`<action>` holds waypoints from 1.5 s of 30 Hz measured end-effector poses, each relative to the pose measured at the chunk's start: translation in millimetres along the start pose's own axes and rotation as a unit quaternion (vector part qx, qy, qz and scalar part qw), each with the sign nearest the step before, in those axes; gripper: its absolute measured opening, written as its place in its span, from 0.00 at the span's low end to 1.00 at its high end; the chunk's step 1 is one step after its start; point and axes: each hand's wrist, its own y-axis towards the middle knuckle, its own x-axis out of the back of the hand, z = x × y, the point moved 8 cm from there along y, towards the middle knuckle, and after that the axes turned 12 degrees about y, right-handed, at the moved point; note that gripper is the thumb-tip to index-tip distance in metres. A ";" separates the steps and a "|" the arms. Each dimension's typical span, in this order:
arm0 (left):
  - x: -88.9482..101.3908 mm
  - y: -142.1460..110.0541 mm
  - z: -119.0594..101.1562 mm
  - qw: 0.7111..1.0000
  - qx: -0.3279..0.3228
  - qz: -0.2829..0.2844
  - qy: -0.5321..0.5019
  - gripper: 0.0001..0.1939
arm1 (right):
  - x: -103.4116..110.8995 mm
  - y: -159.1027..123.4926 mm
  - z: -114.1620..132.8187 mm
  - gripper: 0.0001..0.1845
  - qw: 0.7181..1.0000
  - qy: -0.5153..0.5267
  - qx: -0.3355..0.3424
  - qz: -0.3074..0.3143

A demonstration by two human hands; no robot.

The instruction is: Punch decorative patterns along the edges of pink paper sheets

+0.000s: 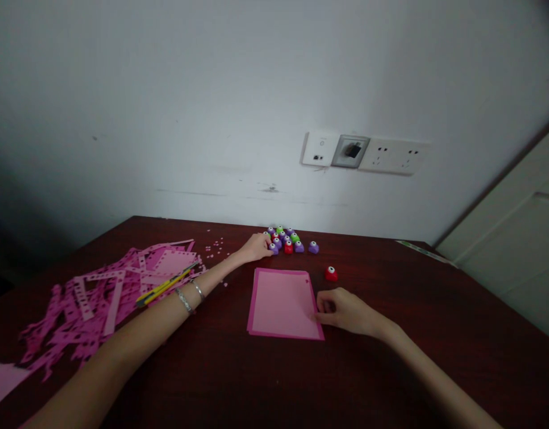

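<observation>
- At the left edge, a pale pink sheet [4,381], partly out of view.
- Next, on the dark red-brown table [239,381], a loose heap of pink scraps [96,292], many punched with holes.
- Over the heap's right side, a slim yellow tool [167,285], slanting.
- On the left wrist, two silvery bangles [189,298].
- Beyond the forearm, small pink bits [215,243], scattered.
- Left hand [255,246] reaching to the left side of the punches, fingers bent and touching a purple one; cannot tell whether gripped.
- At the table's far side, near the wall [239,107], a cluster of punches [288,246] in purple, green and red, each with a white round top and dark centre.
- In front of the cluster, between the hands, pink paper [281,304], lying flat: pale on top, darker pink at the borders, with a tiny dark pink mark near the far right corner.
- Just right of the cluster, a separate purple punch [313,247].
- Nearer, beyond the right hand, a red punch [331,274], upright and alone.
- Right hand [348,311] at the paper's right edge, fingers curled, thumb and forefinger in a loose loop; cannot tell whether pinching the paper.
- On the wall, a row of sockets [393,156], one with a black plug.
- At the far right, a thin strip [426,252], then a pale door [515,226].
</observation>
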 end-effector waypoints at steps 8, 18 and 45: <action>23.2 -35.8 -45.6 0.993 -0.108 0.026 -0.043 0.09 | 35.1 -7.0 17.4 0.17 0.990 0.106 0.035 -0.084; 17.7 -82.4 -109.8 0.974 -0.202 0.092 -0.052 0.10 | 36.4 -7.4 38.4 0.12 0.975 0.121 0.098 -0.160; -19.9 -64.6 -54.9 0.960 -0.132 0.146 0.196 0.23 | 33.6 -2.6 -21.4 0.14 0.971 0.201 -0.069 -0.108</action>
